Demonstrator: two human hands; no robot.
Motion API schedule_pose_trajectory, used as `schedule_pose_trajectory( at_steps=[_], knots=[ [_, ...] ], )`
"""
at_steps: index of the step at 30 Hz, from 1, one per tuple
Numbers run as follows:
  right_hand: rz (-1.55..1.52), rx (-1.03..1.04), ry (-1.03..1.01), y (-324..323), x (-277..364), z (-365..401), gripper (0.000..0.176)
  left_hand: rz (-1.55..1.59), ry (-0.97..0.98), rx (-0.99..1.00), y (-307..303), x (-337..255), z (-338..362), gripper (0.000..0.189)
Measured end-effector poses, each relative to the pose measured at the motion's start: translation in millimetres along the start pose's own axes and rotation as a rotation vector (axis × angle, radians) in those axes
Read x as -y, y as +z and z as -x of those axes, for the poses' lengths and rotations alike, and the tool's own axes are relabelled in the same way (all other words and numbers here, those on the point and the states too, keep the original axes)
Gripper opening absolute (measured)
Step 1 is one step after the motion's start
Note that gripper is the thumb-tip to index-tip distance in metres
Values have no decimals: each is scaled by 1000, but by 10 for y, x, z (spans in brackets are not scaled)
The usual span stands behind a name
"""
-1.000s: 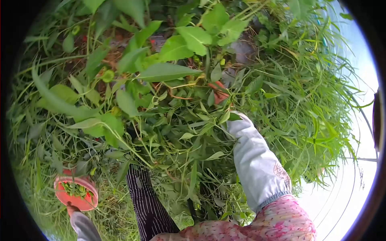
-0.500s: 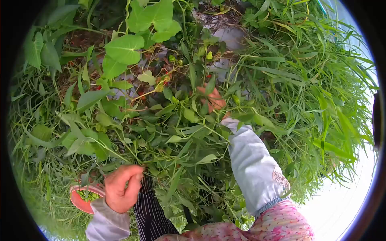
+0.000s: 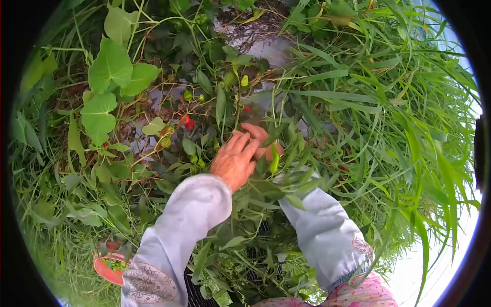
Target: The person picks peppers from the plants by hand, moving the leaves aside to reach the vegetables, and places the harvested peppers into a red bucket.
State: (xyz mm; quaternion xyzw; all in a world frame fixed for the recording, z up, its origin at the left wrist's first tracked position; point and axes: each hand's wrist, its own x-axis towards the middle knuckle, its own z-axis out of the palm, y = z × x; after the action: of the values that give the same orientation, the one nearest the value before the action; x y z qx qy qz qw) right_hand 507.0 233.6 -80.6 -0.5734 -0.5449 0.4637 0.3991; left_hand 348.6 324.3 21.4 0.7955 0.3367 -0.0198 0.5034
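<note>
Both hands meet among the leaves of a pepper plant (image 3: 261, 190). My left hand (image 3: 233, 159) reaches in with its fingers stretched out, their tips against my right hand (image 3: 262, 140). The right hand's fingers are bent, and leaves and the left hand partly cover them; what they hold is hidden. A long green pepper (image 3: 274, 160) hangs in front of the right hand. Small red peppers (image 3: 187, 122) show to the upper left of the hands, with a yellow-green pepper (image 3: 244, 81) above them.
A red bowl (image 3: 108, 273) with small green pieces in it stands at lower left, partly behind my left sleeve (image 3: 176, 235). Tall grass (image 3: 378, 102) crowds the right side. Broad-leaved vines (image 3: 110, 69) grow at upper left. Pale ground sheeting (image 3: 263, 48) shows between plants.
My left hand has moved from beside the bowl, up and right to my right hand, and its closed fingers have straightened. The right hand has shifted slightly down and left; the view has shifted.
</note>
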Motion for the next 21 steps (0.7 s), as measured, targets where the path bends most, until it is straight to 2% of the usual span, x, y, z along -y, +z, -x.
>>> schedule_pose_trajectory(
  at_steps=[1, 2, 3, 5, 7, 8, 9, 12, 13, 16, 17, 20, 21],
  knots=[
    [30, 84, -161, -133, -123, 0, 42, 116, -43, 24, 34, -7, 70, 53],
    [57, 172, -322, -214, -204, 22, 38, 58, -35, 46, 72, 30, 138, 52],
    [-110, 50, 528, -308, 34, -37, 23, 2, -27, 65, 123, 96, 192, 51],
    [-312, -73, 802, -486, 315, -512, 19, -40, -16, 77, 266, 206, 239, 44],
    [-299, -83, 850, -454, 302, -836, 21, -171, -74, 192, 345, 230, 252, 38],
    [-183, -30, 751, -309, 272, -1018, 23, -236, -104, 246, 385, 233, 248, 36],
    [-69, 23, 649, -162, 249, -1168, 25, -126, -161, 202, 444, 246, 267, 36],
    [455, -134, 504, 109, 241, -1489, 32, -87, -242, 207, 487, 278, 283, 39],
    [467, -135, 513, 172, 148, -1510, 33, -158, -209, 348, 416, 279, 267, 45],
    [525, 17, 420, 348, -71, -1457, 30, 131, -498, 246, 489, 275, 264, 49],
    [515, 64, 479, 365, -143, -1426, 30, 162, -502, 190, 509, 282, 286, 51],
    [584, 109, 388, 322, -24, -1394, 33, 165, -419, 203, 404, 282, 266, 51],
    [583, 39, 313, 340, 2, -1392, 43, 159, -377, 141, 424, 289, 277, 50]
  ],
)
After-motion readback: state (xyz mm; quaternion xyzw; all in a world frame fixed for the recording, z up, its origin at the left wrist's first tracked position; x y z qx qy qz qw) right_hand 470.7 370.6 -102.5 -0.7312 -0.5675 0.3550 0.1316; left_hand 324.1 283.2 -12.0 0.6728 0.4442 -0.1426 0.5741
